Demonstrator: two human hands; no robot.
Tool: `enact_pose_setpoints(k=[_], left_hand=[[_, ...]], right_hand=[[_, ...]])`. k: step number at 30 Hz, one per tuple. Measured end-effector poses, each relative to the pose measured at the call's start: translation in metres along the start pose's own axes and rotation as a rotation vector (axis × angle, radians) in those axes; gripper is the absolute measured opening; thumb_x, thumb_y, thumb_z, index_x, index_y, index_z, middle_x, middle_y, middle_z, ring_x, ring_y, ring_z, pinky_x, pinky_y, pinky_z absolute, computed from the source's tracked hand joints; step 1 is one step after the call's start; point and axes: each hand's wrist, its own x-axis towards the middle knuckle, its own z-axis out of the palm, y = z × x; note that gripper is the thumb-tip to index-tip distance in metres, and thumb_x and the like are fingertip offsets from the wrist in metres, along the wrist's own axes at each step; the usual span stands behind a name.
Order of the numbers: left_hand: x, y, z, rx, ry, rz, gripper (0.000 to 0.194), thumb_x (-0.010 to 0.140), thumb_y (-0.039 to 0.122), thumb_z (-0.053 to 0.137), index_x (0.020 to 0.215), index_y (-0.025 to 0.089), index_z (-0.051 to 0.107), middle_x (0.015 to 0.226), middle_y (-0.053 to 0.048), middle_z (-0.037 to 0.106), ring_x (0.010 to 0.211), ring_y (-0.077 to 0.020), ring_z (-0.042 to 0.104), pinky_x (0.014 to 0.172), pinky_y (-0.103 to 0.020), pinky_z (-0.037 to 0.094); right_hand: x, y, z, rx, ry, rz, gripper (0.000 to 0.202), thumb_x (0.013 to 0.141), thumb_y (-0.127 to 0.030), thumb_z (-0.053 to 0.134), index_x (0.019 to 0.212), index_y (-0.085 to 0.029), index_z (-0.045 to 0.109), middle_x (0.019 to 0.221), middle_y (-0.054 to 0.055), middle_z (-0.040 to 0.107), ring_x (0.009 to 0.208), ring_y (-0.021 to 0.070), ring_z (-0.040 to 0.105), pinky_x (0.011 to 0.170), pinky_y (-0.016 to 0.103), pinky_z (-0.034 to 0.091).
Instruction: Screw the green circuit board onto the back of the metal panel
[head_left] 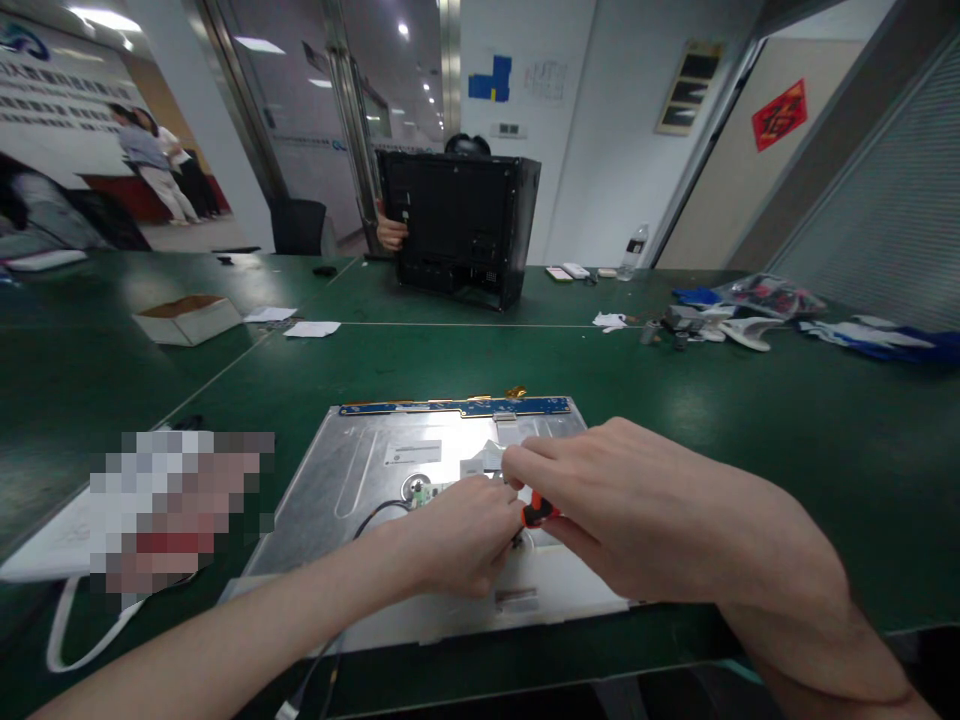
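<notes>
A flat silver metal panel (pixel 360 470) lies on the green table, with a blue circuit strip (pixel 457 407) along its far edge. My left hand (pixel 469 530) rests over the panel's middle with its fingers curled; what they hold, if anything, is hidden. Just right of it, my right hand (pixel 622 500) is closed around a red and black screwdriver handle (pixel 538 512). The tool's tip is hard to make out near the left fingers. Beside my left hand, a small green board (pixel 429 493) with a black cable is partly covered.
A person's hand (pixel 391 230) holds a large black box-shaped device (pixel 465 225) across the table (pixel 420 360). An open carton (pixel 187 325) stands at the far left, white papers (pixel 313 329) beside it. Plastic bags (pixel 772 296) and small parts lie far right, near a bottle (pixel 634 250).
</notes>
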Motion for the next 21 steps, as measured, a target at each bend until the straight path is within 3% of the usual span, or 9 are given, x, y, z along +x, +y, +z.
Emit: enact_pose_setpoints(k=[11,21], left_hand=[[0.0006,0.0006,-0.0002,-0.022,0.012,0.011,0.003,0.077,0.017,0.054,0.078,0.014,0.056,0.079,-0.008,0.062,0.076,-0.0207,0.058,0.069,-0.032,0.047],[0.0007,0.0019,-0.0031,-0.011,-0.008,-0.015,0.008,0.073,0.013,0.056,0.081,0.013,0.056,0.080,-0.008,0.063,0.074,-0.0205,0.058,0.065,-0.030,0.047]], right_hand=[[0.0038,0.0022,0.0032,-0.056,0.027,0.049,0.009,0.084,-0.023,0.053,0.093,-0.021,0.052,0.081,0.002,0.065,0.071,0.0178,0.060,0.055,0.027,0.033],[0.0028,0.0010,0.0012,-0.064,0.011,-0.002,0.018,0.078,-0.008,0.053,0.090,-0.021,0.050,0.086,0.001,0.063,0.069,0.0152,0.057,0.050,0.028,0.029]])
